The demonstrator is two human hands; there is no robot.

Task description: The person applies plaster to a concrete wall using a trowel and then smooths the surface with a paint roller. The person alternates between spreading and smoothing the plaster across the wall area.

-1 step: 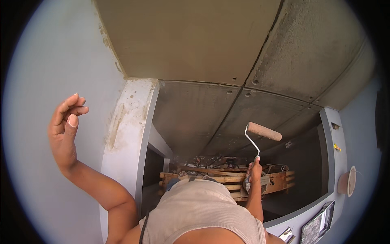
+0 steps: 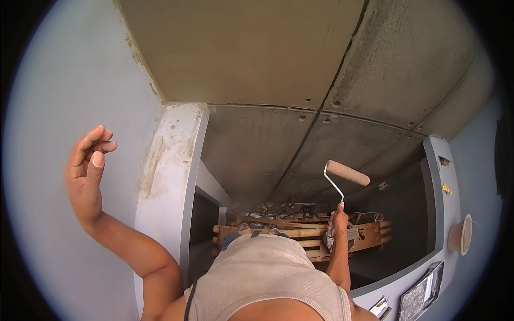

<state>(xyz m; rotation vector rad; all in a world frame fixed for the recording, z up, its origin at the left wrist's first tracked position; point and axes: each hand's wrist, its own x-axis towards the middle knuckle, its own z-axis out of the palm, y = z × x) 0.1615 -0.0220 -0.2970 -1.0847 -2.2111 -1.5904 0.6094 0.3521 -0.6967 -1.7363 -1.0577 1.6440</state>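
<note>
In my right hand (image 2: pixel 338 220), closed around its handle, is a paint roller (image 2: pixel 348 173). Its white wire frame rises from my fist, and the beige sleeve tilts down to the right in front of the grey concrete panels (image 2: pixel 251 144). My left hand (image 2: pixel 88 171) is raised at the left with nothing in it. Its fingers are bent and the thumb stands apart, in front of the pale wall (image 2: pixel 48 107); whether it touches that wall I cannot tell. Below my right hand, partly hidden by my forearm, is a roundish, paint-smeared thing (image 2: pixel 328 239).
A platform of wooden poles and boards (image 2: pixel 369 235) lies beneath me, with clutter beyond it. White pillars stand left (image 2: pixel 168 144) and right (image 2: pixel 445 171). On the right ledge are a pinkish bucket (image 2: pixel 456 238), a smeared dark tray (image 2: pixel 420 293), a small tool (image 2: pixel 379 307) and a yellow packet (image 2: pixel 447 190).
</note>
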